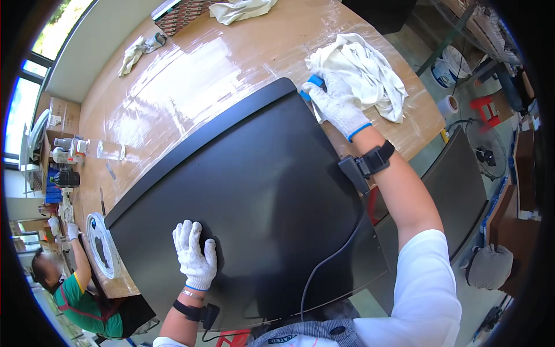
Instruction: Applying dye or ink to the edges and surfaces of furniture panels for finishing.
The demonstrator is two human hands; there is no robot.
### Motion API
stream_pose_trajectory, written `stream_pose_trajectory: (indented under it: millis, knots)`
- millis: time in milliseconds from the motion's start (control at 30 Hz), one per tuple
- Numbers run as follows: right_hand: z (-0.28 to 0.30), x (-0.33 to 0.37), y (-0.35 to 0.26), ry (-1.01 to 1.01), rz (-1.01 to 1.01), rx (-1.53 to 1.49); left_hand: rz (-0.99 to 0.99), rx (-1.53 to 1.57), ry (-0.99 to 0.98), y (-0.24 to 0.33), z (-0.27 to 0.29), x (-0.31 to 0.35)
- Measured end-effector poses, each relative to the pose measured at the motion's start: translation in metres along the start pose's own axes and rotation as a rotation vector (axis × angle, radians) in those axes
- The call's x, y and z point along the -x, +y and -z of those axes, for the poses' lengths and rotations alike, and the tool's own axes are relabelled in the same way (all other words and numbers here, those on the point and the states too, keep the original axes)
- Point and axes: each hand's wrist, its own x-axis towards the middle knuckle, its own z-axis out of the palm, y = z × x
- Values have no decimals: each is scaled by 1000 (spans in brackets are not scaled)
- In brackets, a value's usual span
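A large black panel [248, 191] with a raised strip [199, 147] along its far edge lies before me on the table. My left hand [195, 257], in a white knit glove, rests flat on the panel with its fingers stretched out. At the panel's far right corner, my gloved right hand [338, 104] is closed on a small blue block [315, 80], whose exact kind I cannot make out. Just beyond that hand is a crumpled white cloth [370, 75].
Brown covering and clear film top the table [202, 69]. Bottles [75, 147], a glass jar [111, 150] and a tape roll [103, 246] stand at left. A person in green [87, 303] works beyond them. A fan [484, 153] and another dark panel [454, 191] are at right.
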Motion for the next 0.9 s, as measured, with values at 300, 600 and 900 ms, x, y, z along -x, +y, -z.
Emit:
stream_pose_trajectory:
  millis: [300,600,900]
  knots:
    - [-9,-9,15,-19,45,40,20,12,-12,-4,0,1]
    - [10,-14,3,-197,-142,-51,8,-2,-31,-5,2,1]
    - [29,-113,106,49,331,-338,-18,29,-32,2,-5,-4]
